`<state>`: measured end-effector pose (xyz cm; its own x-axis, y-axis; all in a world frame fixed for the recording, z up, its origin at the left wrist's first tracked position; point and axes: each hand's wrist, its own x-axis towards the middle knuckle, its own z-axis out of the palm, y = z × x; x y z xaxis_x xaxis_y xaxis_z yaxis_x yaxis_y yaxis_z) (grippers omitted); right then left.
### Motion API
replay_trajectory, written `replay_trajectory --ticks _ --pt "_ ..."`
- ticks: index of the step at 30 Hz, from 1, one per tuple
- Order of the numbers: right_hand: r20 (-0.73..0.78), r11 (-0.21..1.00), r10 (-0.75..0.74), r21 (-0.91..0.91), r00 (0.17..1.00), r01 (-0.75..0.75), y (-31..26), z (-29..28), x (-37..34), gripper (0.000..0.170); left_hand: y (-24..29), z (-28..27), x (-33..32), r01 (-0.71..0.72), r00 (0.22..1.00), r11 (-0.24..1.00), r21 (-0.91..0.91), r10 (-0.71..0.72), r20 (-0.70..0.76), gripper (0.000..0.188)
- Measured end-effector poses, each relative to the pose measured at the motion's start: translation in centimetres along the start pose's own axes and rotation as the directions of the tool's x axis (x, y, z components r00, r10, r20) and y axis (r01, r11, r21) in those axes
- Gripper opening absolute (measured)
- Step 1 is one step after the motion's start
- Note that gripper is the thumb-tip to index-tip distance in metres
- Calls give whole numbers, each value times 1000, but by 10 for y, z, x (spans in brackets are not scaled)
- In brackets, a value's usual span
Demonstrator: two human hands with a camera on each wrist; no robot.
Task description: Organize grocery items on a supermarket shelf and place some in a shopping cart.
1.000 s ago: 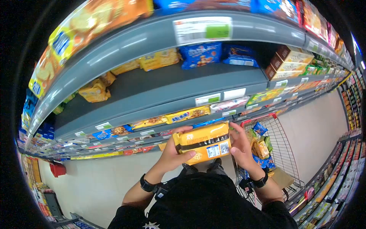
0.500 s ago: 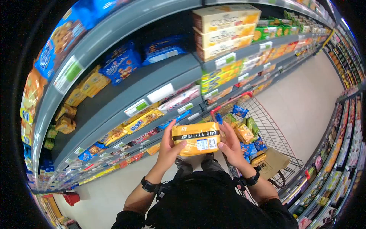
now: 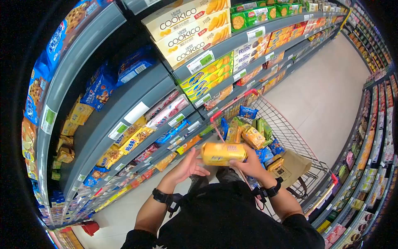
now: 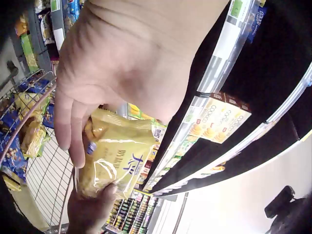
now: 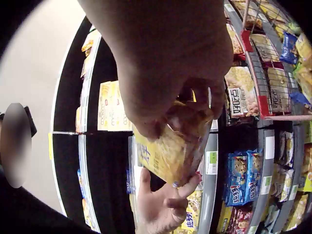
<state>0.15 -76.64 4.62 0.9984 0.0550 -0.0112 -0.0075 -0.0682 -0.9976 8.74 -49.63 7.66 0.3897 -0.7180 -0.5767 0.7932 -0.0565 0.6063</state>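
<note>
A yellow snack packet (image 3: 222, 153) is held in front of the body by my right hand (image 3: 253, 165), which grips its right end with the thumb over the near face. My left hand (image 3: 184, 167) is by the packet's left end, thumb and fingers spread apart and not gripping it. From the left wrist, the printed face of the packet (image 4: 114, 158) shows beyond the left hand's fingers, with the right thumb pressed on it. In the right wrist view, the left hand (image 5: 161, 204) lies close under the packet's lower corner.
A wire shopping cart (image 3: 290, 137) holding several snack packets and a brown paper bag (image 3: 296, 168) stands to the right. Ahead are shelves with COOKICO boxes (image 3: 192, 31), blue packets (image 3: 99, 87) and yellow packets (image 3: 137, 139). Another shelf (image 3: 365, 166) runs along the far right.
My left hand has let go of the packet; the right hand alone now holds it, turned to another face. The view has swung right, bringing the COOKICO boxes closer and the cart further into view.
</note>
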Motion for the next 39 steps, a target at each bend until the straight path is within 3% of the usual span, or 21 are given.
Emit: replay_trajectory --ticks 2,3,6,9,11,13,19,20,23,25,26,28,29,31,32,33,34,35,36,37,39 --pt "-88 946 255 231 963 -229 4 -3 0 40 5 0 2 50 996 994 96 -56 67 69" --pt "-87 945 256 232 963 -230 18 -5 -1 40 5 -1 5 51 996 994 95 -57 66 69" --pt "-96 708 459 641 883 -298 47 -10 4 41 6 0 13 102 993 960 262 -112 23 58" --pt "-145 615 557 733 818 -289 65 -22 11 46 1 3 9 2 994 918 397 43 -104 47" --pt "-135 655 593 654 794 -378 97 -36 14 42 -3 -8 9 -60 989 923 380 107 -104 43" --pt "-250 629 699 660 669 -411 129 -43 20 37 -4 -14 1 -89 979 926 366 148 -137 42" --pt "-341 658 701 646 626 -386 240 -52 25 33 -16 -45 -31 -206 905 916 344 312 -288 37" --pt "-350 636 737 648 579 -419 257 -53 28 36 -19 -52 -38 -237 887 911 337 344 -308 36" --pt "-243 609 650 734 721 -301 263 -42 38 44 -24 -69 -60 -298 840 896 331 410 -354 36" --pt "-279 648 683 659 676 -383 258 -41 47 38 -29 -79 -77 -325 790 883 340 451 -415 35" --pt "-273 671 647 648 712 -361 260 -37 51 26 -31 -86 -86 -353 771 870 343 479 -420 35" --pt "-293 646 728 597 620 -476 275 -39 61 10 -30 -97 -108 -391 735 855 342 513 -443 33" --pt "-277 678 684 583 675 -448 325 -57 63 8 -32 -105 -118 -406 714 845 348 531 -455 33" --pt "-425 839 543 297 725 -455 340 -52 83 9 -35 -124 -139 -474 644 812 340 584 -495 31" --pt "-412 849 528 285 743 -445 328 -35 100 9 -34 -132 -153 -507 599 797 330 600 -529 30" --pt "-572 956 288 118 768 -270 304 -11 112 14 -32 -143 -168 -521 580 785 335 614 -535 30" --pt "-679 992 20 -76 734 -97 278 12 121 20 -30 -155 -183 -608 487 715 345 679 -549 30" --pt "-669 993 6 -83 743 -83 255 33 131 20 -27 -167 -199 -685 389 637 355 731 -560 29" --pt "-519 999 47 10 853 -48 212 64 139 21 -10 -162 -232 -630 355 674 385 691 -629 27" --pt "-349 994 70 107 935 -34 162 98 145 23 -8 -175 -251 -689 246 590 421 737 -630 26" --pt "-31 988 99 119 995 -94 66 171 148 22 0 -196 -293 -711 63 470 523 783 -618 26"
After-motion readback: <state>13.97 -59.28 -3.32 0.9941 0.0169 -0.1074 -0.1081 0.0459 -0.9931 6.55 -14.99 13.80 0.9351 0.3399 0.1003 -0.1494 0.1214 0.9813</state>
